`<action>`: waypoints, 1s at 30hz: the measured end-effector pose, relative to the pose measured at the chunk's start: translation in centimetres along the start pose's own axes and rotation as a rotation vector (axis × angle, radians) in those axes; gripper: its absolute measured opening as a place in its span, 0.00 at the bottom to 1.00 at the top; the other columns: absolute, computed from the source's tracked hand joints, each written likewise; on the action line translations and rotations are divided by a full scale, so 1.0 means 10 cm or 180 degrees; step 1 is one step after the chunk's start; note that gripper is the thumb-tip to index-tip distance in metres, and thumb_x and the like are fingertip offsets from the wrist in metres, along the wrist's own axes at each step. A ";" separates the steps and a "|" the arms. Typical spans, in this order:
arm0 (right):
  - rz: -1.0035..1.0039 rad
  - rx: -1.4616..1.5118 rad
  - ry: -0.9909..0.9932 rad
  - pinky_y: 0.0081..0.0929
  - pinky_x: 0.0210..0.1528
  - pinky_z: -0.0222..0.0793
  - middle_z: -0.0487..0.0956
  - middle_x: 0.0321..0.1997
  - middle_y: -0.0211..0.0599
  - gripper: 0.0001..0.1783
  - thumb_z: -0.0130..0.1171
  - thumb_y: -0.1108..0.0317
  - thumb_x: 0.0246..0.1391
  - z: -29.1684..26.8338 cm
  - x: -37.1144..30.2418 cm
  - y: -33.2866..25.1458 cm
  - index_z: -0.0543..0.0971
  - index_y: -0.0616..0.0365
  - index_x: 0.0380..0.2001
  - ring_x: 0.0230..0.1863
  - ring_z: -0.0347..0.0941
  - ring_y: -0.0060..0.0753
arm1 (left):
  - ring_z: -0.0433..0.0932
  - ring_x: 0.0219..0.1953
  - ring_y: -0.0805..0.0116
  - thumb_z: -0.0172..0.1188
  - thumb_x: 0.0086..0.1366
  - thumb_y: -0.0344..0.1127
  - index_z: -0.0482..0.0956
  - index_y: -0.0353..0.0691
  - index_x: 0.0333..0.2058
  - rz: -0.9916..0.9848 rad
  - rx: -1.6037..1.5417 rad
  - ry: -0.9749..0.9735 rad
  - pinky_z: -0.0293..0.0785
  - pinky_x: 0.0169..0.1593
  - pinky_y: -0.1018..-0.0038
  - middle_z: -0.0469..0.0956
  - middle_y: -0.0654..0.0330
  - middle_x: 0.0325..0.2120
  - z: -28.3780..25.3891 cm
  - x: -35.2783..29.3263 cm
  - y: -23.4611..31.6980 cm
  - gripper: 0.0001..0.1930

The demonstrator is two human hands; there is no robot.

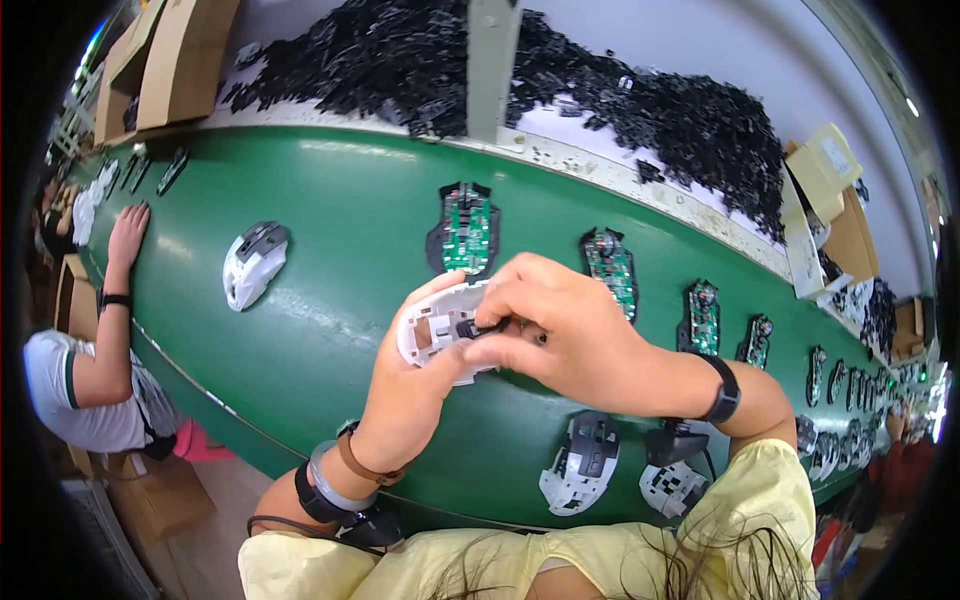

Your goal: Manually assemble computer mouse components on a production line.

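White plastic shell (420, 335), mouse-shaped, is held just above the green desk (350, 260), hollow side up; a brown patch and moulded fittings show inside. The left hand (405, 385) is closed around its near side. The right hand (555, 325) pinches a small black part (466, 328) at the cavity; whether it is seated cannot be told.

Directions from the shell: at 12 o'clock, just beyond, a black base (437, 246) carries a green circuit board (466, 228). At 10, a white-and-black mouse body (255, 265); at half past 4, another mouse body (582, 465).

At 11 to half past 1, a ledge (600, 165) behind the desk bears heaped black pieces (370, 65).

At half past 10, an open cardboard box (185, 65) holds dark contents, not identifiable. Between 2 and 3, a second open box (850, 235) shows dark parts inside, with a pale-yellow container (825, 165) at its upper edge. At 8, a floor-level carton (165, 500); contents not visible.
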State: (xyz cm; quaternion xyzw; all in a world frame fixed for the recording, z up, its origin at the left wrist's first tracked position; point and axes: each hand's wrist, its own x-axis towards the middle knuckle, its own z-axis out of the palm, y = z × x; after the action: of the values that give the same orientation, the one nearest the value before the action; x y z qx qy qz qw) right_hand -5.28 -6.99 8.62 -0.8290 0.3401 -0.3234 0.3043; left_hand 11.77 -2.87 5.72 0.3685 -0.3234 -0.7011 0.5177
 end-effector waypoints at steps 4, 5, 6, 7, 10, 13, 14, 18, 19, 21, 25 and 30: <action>-0.0112 -0.0027 -0.0204 0.27 0.33 0.69 0.74 0.42 0.39 0.13 0.66 0.74 0.42 0.01 -0.06 -0.06 0.78 0.61 0.35 0.34 0.71 0.36 | 0.71 0.48 0.74 0.51 0.57 0.19 0.61 0.36 0.58 0.0181 0.0265 0.0102 0.70 0.52 0.74 0.71 0.59 0.47 -0.07 -0.03 0.12 0.28; -0.0590 -0.0802 -0.0029 0.30 0.37 0.68 0.74 0.44 0.40 0.13 0.66 0.75 0.40 0.00 -0.05 -0.09 0.78 0.60 0.34 0.37 0.70 0.40 | 0.71 0.47 0.74 0.51 0.57 0.19 0.62 0.36 0.58 0.0290 0.0266 0.0111 0.70 0.51 0.76 0.71 0.59 0.47 -0.06 -0.05 0.11 0.28; -0.1071 -0.1576 0.0151 0.34 0.40 0.68 0.73 0.47 0.42 0.13 0.66 0.76 0.38 0.00 -0.05 -0.12 0.79 0.59 0.33 0.40 0.70 0.44 | 0.71 0.47 0.74 0.51 0.57 0.19 0.62 0.36 0.58 0.0280 0.0251 0.0124 0.70 0.51 0.76 0.71 0.59 0.47 -0.07 -0.06 0.12 0.28; -0.1057 -0.1571 0.0279 0.39 0.44 0.66 0.73 0.50 0.42 0.14 0.67 0.75 0.35 0.04 -0.04 -0.10 0.79 0.57 0.31 0.44 0.67 0.48 | 0.71 0.47 0.74 0.51 0.57 0.20 0.62 0.36 0.58 0.0328 0.0364 0.0074 0.70 0.50 0.76 0.71 0.59 0.47 -0.10 -0.07 0.12 0.28; -0.0760 -0.1429 0.0352 0.39 0.45 0.66 0.72 0.52 0.43 0.14 0.69 0.75 0.33 0.00 0.00 -0.15 0.80 0.56 0.29 0.45 0.67 0.48 | 0.71 0.47 0.74 0.51 0.56 0.20 0.62 0.35 0.58 0.0410 0.0546 -0.0064 0.70 0.50 0.77 0.71 0.59 0.47 -0.14 -0.08 0.17 0.28; -0.0805 -0.1298 0.0422 0.42 0.49 0.64 0.71 0.55 0.45 0.14 0.70 0.75 0.32 0.04 -0.02 -0.08 0.80 0.56 0.28 0.51 0.66 0.51 | 0.71 0.47 0.75 0.50 0.56 0.20 0.62 0.35 0.58 0.0431 0.0635 -0.0155 0.70 0.50 0.77 0.71 0.59 0.47 -0.11 -0.10 0.18 0.28; -0.0822 -0.1166 0.0456 0.43 0.50 0.64 0.71 0.56 0.46 0.14 0.70 0.75 0.32 0.06 -0.03 -0.06 0.80 0.57 0.28 0.54 0.66 0.53 | 0.71 0.47 0.75 0.49 0.55 0.20 0.62 0.35 0.58 0.0417 0.0654 -0.0168 0.70 0.50 0.76 0.71 0.59 0.47 -0.09 -0.10 0.17 0.28; -0.0953 -0.1157 0.0403 0.44 0.50 0.64 0.72 0.56 0.47 0.13 0.69 0.75 0.33 0.09 -0.01 -0.01 0.79 0.59 0.27 0.58 0.65 0.52 | 0.72 0.48 0.73 0.49 0.53 0.20 0.62 0.37 0.58 0.0506 0.0659 -0.0103 0.69 0.53 0.73 0.71 0.61 0.46 -0.08 -0.09 0.15 0.30; -0.0924 -0.1236 0.0296 0.45 0.51 0.64 0.72 0.56 0.47 0.12 0.69 0.75 0.33 0.08 -0.01 -0.03 0.79 0.60 0.27 0.58 0.66 0.52 | 0.72 0.47 0.72 0.49 0.53 0.20 0.63 0.37 0.57 0.0429 0.0620 -0.0090 0.70 0.52 0.73 0.71 0.60 0.45 -0.08 -0.09 0.16 0.29; -0.0894 -0.1306 0.0184 0.45 0.51 0.64 0.72 0.56 0.47 0.12 0.68 0.74 0.34 0.08 -0.02 -0.03 0.79 0.60 0.26 0.58 0.66 0.51 | 0.72 0.47 0.72 0.49 0.53 0.20 0.63 0.37 0.56 0.0348 0.0581 -0.0068 0.70 0.52 0.73 0.71 0.60 0.45 -0.07 -0.10 0.17 0.28; -0.0947 -0.1604 0.0275 0.46 0.53 0.62 0.72 0.57 0.48 0.10 0.67 0.72 0.37 0.16 -0.02 -0.04 0.79 0.58 0.27 0.58 0.66 0.52 | 0.73 0.45 0.74 0.50 0.53 0.18 0.67 0.36 0.53 0.0458 0.1003 0.0077 0.72 0.48 0.75 0.73 0.60 0.43 -0.05 -0.13 0.18 0.25; -0.0490 -0.1173 -0.0108 0.46 0.54 0.62 0.65 0.62 0.49 0.12 0.68 0.68 0.40 0.06 -0.06 -0.12 0.79 0.57 0.31 0.60 0.63 0.56 | 0.73 0.38 0.79 0.51 0.53 0.18 0.70 0.35 0.49 0.0431 0.0796 0.0269 0.73 0.40 0.80 0.75 0.63 0.38 -0.13 -0.07 0.20 0.22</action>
State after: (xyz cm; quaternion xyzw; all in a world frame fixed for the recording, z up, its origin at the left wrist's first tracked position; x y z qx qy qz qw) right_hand -4.73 -5.70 8.89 -0.8995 0.3240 -0.2639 0.1274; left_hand 13.93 -2.78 6.83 0.4366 -0.4102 -0.6027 0.5271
